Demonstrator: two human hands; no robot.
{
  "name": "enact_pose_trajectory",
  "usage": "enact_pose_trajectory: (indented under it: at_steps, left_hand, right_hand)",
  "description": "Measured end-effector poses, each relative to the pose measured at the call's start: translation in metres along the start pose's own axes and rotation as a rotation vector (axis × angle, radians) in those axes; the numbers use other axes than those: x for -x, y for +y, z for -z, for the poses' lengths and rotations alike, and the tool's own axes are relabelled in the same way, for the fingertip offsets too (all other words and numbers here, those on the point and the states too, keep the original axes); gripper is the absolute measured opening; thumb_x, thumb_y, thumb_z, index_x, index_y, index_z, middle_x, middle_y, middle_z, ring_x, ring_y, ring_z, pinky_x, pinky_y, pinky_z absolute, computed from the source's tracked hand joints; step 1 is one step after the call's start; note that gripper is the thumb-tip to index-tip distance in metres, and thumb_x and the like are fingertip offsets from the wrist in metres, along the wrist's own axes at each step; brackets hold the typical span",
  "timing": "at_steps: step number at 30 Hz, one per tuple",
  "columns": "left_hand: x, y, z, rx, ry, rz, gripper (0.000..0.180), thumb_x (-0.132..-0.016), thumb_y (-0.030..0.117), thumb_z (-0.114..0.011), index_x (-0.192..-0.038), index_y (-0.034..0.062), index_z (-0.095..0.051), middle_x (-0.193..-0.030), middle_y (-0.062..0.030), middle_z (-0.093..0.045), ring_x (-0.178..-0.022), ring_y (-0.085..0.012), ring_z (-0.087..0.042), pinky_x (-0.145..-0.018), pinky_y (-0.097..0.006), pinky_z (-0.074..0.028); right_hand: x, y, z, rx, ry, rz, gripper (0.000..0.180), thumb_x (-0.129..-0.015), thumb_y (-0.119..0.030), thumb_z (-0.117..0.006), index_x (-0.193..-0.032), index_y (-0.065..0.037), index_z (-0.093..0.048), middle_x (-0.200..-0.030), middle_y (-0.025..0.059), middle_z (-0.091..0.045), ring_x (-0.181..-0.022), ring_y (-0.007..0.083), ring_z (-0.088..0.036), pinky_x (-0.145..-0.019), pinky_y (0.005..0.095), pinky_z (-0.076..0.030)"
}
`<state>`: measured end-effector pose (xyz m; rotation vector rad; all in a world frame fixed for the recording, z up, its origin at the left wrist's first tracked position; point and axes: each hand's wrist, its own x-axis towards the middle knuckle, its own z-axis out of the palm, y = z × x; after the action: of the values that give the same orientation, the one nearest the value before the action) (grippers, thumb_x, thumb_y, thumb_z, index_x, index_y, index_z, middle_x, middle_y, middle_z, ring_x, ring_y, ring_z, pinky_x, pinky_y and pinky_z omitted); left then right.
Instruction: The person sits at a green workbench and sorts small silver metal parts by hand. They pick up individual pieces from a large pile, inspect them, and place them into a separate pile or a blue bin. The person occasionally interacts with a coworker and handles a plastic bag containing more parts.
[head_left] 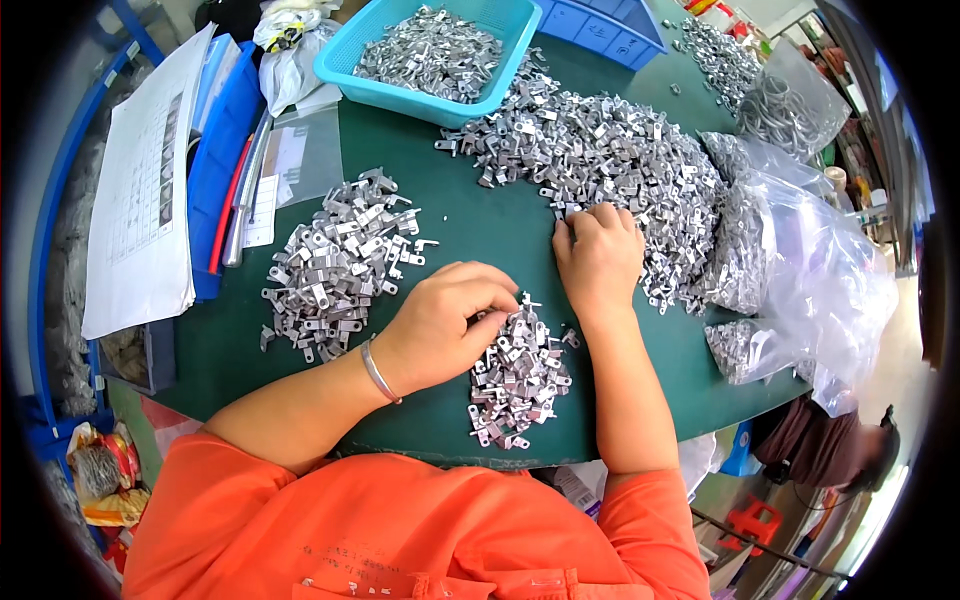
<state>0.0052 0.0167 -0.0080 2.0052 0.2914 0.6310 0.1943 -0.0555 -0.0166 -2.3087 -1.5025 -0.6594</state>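
Note:
Small silver metal brackets lie on the green table in three main piles. My left hand [445, 322], a metal bangle at its wrist, is above the top of the small near pile [518, 385]. Its thumb and forefinger pinch together at a small metal bracket [528, 300]. At the near edge of the large far pile [620, 150] is my right hand [601, 255]. Its fingers curl down among the brackets, and the fingertips are mostly hidden. A third pile [340, 265] sits to the left of my left hand.
A turquoise basket [345, 85] of brackets stands at the back, beside a blue bin [605, 35]. Clear plastic bags [815, 265] with metal parts lie at the right. Paper sheets [140, 190] lean on a blue tray [222, 165] at the left.

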Motion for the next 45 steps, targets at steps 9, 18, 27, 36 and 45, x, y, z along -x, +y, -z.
enact_pose_trajectory:
  at_steps: [9,18,27,36,45]
  left_hand:
    - [-0.001,0.0,0.005,-0.045,0.006,0.117,0.013,-0.081,-0.003,-0.058,-0.093,-0.0021,-0.062,-0.092,-0.0124,-0.062,-0.08,-0.0216,-0.063,-0.069,-0.028,-0.051]
    - [-0.003,0.003,0.002,0.113,0.051,0.185,0.035,-0.081,-0.007,-0.056,-0.115,-0.0029,-0.052,-0.103,-0.0123,-0.057,-0.089,-0.0175,-0.063,-0.077,-0.026,-0.052]
    - [-0.001,0.001,0.004,0.502,0.029,0.288,0.028,-0.086,-0.005,-0.056,-0.114,-0.0063,-0.054,-0.099,-0.0095,-0.059,-0.089,-0.0164,-0.063,-0.08,-0.027,-0.052]
    - [0.0,0.003,0.004,0.622,0.092,0.223,0.017,-0.084,-0.005,-0.059,-0.101,-0.0052,-0.058,-0.099,-0.0087,-0.06,-0.088,-0.014,-0.061,-0.081,-0.026,-0.052]
    - [0.001,0.006,0.003,-0.051,-0.107,-0.143,0.013,-0.07,-0.007,-0.06,-0.076,0.0031,-0.064,-0.088,-0.0079,-0.065,-0.08,-0.0227,-0.064,-0.069,-0.029,-0.053]
  right_hand:
    - [-0.001,-0.001,-0.004,-0.03,0.052,0.003,0.014,-0.072,-0.018,-0.068,-0.066,-0.01,-0.059,-0.073,0.0037,-0.054,-0.076,0.0233,-0.052,-0.067,0.0373,-0.038]
    - [0.002,-0.002,0.022,-0.591,-0.104,-0.033,0.008,-0.077,-0.008,-0.063,-0.07,-0.004,-0.061,-0.069,0.0067,-0.056,-0.07,0.0235,-0.054,-0.063,0.0344,-0.041]
    - [0.014,-0.011,0.052,-1.309,-0.636,-0.24,0.01,-0.086,-0.008,-0.059,-0.082,0.0,-0.062,-0.069,0.0008,-0.056,-0.056,0.0059,-0.048,-0.046,0.0218,-0.037]
    - [0.014,-0.013,0.057,-1.355,-0.615,-0.271,0.002,-0.081,-0.002,-0.062,-0.082,0.0,-0.062,-0.077,0.0053,-0.066,-0.066,0.0096,-0.063,-0.051,0.0214,-0.047]
    - [-0.001,0.01,0.034,-0.654,-0.099,-0.048,0.002,-0.078,-0.004,-0.063,-0.079,-0.002,-0.063,-0.078,0.0129,-0.062,-0.069,0.0286,-0.062,-0.061,0.0352,-0.049]
